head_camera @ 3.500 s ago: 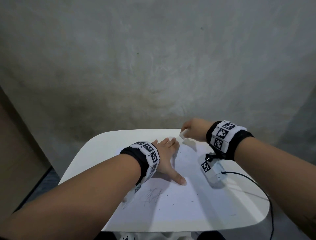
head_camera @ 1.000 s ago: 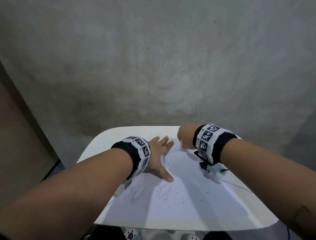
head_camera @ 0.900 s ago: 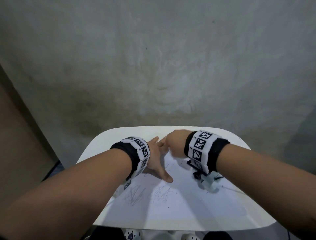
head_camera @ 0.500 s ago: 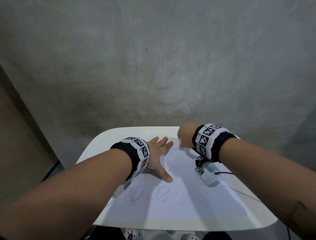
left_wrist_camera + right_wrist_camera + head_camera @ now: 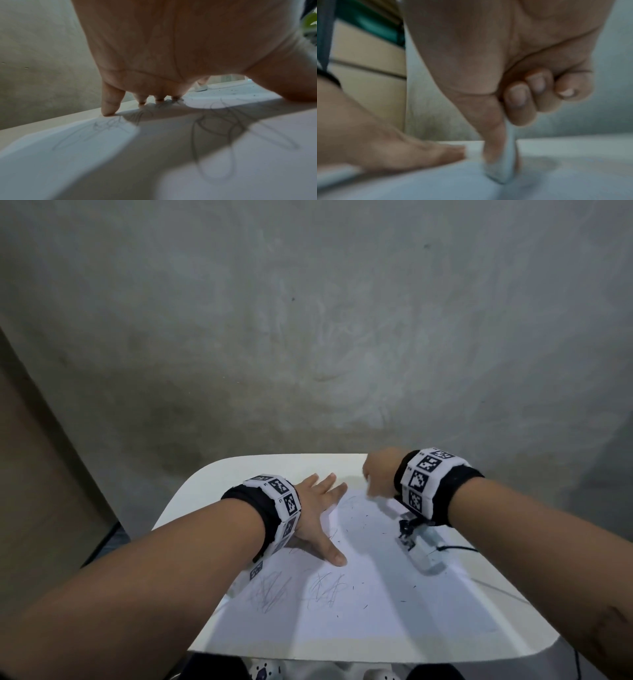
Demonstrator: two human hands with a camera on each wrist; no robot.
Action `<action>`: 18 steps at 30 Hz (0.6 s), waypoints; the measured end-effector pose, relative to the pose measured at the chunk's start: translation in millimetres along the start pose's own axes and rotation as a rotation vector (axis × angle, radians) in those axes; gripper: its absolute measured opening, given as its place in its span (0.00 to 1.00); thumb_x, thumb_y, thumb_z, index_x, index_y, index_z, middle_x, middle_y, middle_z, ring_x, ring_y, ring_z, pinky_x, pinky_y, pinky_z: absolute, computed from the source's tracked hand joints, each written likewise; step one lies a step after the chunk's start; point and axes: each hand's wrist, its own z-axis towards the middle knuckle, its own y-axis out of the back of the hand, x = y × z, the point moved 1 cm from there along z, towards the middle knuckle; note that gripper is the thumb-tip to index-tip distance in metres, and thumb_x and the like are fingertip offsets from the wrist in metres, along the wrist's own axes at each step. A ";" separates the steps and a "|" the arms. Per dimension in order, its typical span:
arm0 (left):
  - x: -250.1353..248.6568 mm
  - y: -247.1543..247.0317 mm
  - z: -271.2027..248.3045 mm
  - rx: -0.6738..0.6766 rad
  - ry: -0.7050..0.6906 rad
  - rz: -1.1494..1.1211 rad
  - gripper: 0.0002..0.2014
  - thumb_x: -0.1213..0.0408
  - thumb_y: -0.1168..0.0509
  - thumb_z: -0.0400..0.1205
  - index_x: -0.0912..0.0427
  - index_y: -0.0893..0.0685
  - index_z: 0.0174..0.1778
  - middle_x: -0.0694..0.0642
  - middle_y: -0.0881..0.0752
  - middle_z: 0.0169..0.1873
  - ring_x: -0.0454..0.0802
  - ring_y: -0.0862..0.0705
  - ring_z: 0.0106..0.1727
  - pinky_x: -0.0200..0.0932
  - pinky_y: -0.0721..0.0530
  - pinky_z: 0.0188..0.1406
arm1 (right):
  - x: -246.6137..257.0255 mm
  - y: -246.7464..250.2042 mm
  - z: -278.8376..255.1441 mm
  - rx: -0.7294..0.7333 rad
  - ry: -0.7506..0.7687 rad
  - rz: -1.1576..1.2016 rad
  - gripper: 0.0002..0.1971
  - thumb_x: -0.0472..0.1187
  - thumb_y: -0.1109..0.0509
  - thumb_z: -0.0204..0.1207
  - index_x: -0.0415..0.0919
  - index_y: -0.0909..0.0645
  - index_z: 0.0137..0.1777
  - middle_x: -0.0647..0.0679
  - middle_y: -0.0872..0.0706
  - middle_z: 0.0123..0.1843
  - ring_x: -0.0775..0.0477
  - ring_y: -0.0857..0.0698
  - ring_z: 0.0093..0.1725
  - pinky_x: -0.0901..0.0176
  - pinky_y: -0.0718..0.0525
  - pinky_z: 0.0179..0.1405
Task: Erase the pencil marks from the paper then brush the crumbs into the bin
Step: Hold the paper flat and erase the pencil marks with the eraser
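A white sheet of paper [image 5: 394, 607] lies on the small white table [image 5: 212, 487]. Pencil scribbles [image 5: 298, 590] show near its front left, with dark eraser crumbs [image 5: 363, 525] scattered over its far half. My left hand [image 5: 318, 508] lies flat with spread fingers, pressing the paper's left side. My right hand [image 5: 376, 477] is at the paper's far edge and pinches a white eraser [image 5: 503, 169] between thumb and fingers, its tip on the sheet. In the left wrist view more scribbles [image 5: 223, 121] lie under the palm, and the eraser [image 5: 200, 88] shows beyond it.
A grey plaster wall [image 5: 325, 337] rises right behind the table. A brown panel [image 5: 34, 491] stands at the left. A cable [image 5: 459, 548] runs from the right wrist camera across the table's right side. No bin shows in any view.
My right hand has rubbed back and forth along the paper's far edge, swinging left toward the left hand and back right. The left hand has stayed pressed on the sheet.
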 end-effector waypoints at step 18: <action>-1.3 -1.2 -0.6 -0.011 0.011 0.015 0.65 0.27 0.30 0.68 0.42 0.72 0.84 0.45 0.73 0.84 0.52 0.70 0.85 0.67 0.58 0.81 | -1.6 3.9 -13.3 -0.097 -0.039 0.060 0.10 0.43 0.31 0.74 0.41 0.16 0.52 0.45 0.16 0.46 0.41 0.15 0.48 0.53 0.16 0.49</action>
